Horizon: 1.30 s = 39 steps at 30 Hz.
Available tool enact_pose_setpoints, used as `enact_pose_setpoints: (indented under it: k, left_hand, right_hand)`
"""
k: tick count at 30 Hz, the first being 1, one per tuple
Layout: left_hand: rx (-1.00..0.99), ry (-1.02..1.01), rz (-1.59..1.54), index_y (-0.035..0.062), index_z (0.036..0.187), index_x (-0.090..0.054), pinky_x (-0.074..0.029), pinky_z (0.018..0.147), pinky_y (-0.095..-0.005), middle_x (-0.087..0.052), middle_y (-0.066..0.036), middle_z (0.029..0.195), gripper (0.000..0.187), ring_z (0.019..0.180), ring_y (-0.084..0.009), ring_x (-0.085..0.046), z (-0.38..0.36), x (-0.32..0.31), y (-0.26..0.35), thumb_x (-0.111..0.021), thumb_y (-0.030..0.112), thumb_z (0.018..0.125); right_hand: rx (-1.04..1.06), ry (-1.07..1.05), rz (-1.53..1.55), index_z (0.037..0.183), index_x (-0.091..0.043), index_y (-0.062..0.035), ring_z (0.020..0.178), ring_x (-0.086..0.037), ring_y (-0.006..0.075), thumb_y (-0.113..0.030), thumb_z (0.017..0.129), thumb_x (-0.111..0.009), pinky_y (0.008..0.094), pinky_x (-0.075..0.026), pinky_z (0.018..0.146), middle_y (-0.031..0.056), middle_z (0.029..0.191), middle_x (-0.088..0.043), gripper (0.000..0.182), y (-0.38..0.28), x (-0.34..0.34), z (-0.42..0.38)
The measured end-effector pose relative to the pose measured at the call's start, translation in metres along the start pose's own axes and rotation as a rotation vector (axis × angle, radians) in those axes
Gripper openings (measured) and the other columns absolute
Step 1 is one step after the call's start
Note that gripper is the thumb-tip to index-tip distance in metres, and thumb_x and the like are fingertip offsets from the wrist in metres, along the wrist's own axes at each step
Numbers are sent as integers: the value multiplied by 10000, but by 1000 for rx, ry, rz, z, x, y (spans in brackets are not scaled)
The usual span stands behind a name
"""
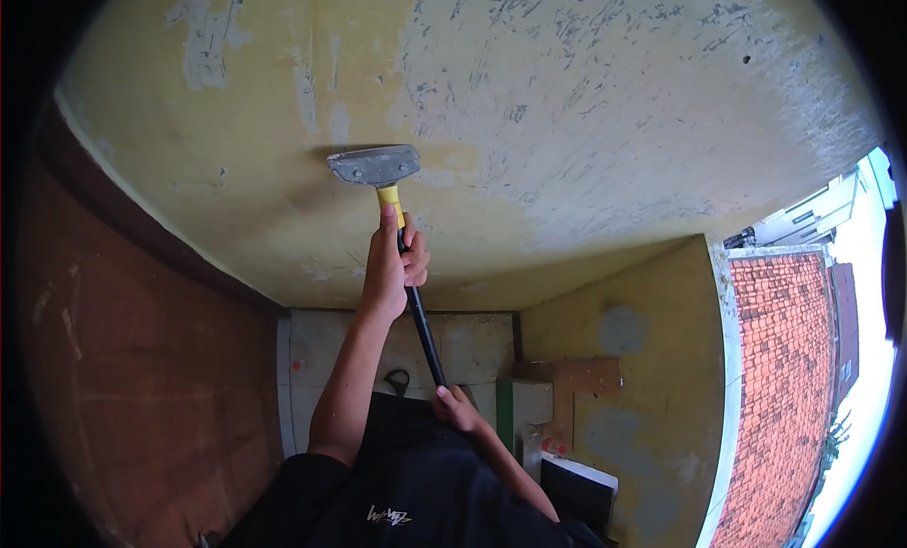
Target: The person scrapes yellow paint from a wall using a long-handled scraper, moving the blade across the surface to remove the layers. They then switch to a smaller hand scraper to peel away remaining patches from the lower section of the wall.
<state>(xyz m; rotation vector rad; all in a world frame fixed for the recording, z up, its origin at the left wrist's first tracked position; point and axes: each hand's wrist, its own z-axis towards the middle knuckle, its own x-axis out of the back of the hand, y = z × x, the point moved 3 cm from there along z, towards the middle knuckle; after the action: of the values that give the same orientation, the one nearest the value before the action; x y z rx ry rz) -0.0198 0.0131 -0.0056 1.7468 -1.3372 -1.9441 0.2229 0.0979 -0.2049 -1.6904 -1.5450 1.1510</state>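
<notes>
Holds one long-handled scraper in both hands, head uppermost, blade edge toward the upper part of the patchy yellow wall. Shows no clear sign of whether blade and wall touch. Closes left hand around the upper shaft, thumb along the yellow collar. Closes right hand narrowly around the lower end of the black shaft, close to the black shirt. Tilts the shaft, lower end toward the right. Leaves open wall face above and to both sides of the scraper head. Meets a brown panel at the left wall edge, well apart from both hands. Turns at the lower right into a side wall, ending at a pale vertical edge, with tiled roof beyond. Extends floor below, between panel and boxes.
</notes>
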Motion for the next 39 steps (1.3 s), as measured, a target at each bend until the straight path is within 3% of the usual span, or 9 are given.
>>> enact_pose_setpoints:
  k: [12,15,27,33,39]
  left_hand:
    - [6,-5,7,163,712,-328,-122,394,-222,-196,67,520,544,422,-41,-145,2,1,2,-366,666,915]
    - [7,-12,3,161,710,-328,-127,389,-221,-199,65,516,545,413,-40,-153,3,1,3,-367,664,916]
    - [-1,-22,19,154,701,-324,-134,379,-226,-208,65,505,548,397,-39,-168,5,2,6,-347,651,929]
    - [-12,-17,19,155,697,-320,-132,377,-227,-209,67,505,551,396,-40,-170,6,2,5,-346,655,928]
    - [-12,-18,-3,159,697,-319,-134,381,-225,-202,66,507,556,401,-42,-166,7,0,5,-353,668,918]
  right_hand:
    - [8,10,18,556,-363,-114,462,-309,90,-558,956,-411,273,-230,435,-43,517,-344,600,8,0,6]
    - [8,58,-3,516,-368,-103,446,-314,86,-467,981,-428,290,-234,427,-38,488,-358,594,13,2,7]
    - [57,86,-62,535,-361,-99,464,-290,86,-469,975,-434,302,-232,440,-43,505,-352,580,16,8,18]
    - [60,96,-141,553,-335,-111,488,-281,92,-552,957,-411,292,-220,461,-48,528,-323,602,11,11,18]
    - [74,159,-183,524,-371,-94,464,-301,90,-499,963,-436,317,-232,441,-42,495,-358,600,21,21,18]
